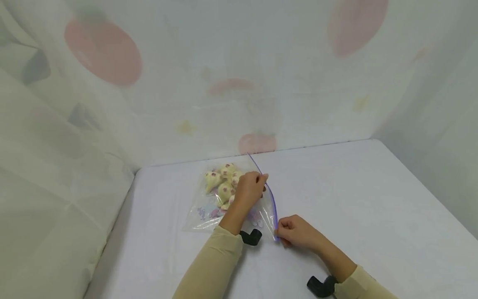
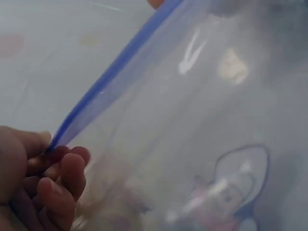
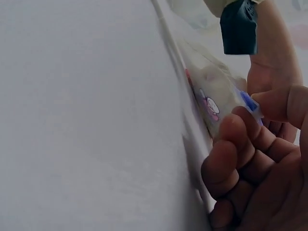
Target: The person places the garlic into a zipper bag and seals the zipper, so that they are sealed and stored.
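A clear plastic zip bag [image 1: 198, 214] with a purple zip strip [image 1: 274, 203] along its right edge lies on the table. Inside are several cream-coloured, bulb-shaped items [image 1: 225, 192] with purplish marks. My left hand [image 1: 251, 189] reaches across the bag and pinches the strip partway along; the left wrist view shows the zip strip [image 2: 103, 79] between thumb and fingers. At the strip's near corner my right hand [image 1: 298, 233] pinches the bag's end, its blue-purple tip [image 3: 249, 101] between thumb and forefinger in the right wrist view. Printed cartoon figures show on the bag.
The white-covered table [image 1: 358, 207] extends to both sides of the bag. Behind it hangs a pale patterned curtain [image 1: 224, 62], with another curtain [image 1: 48, 187] close along the left. Dark wrist-camera mounts [image 1: 321, 286] sit at both wrists.
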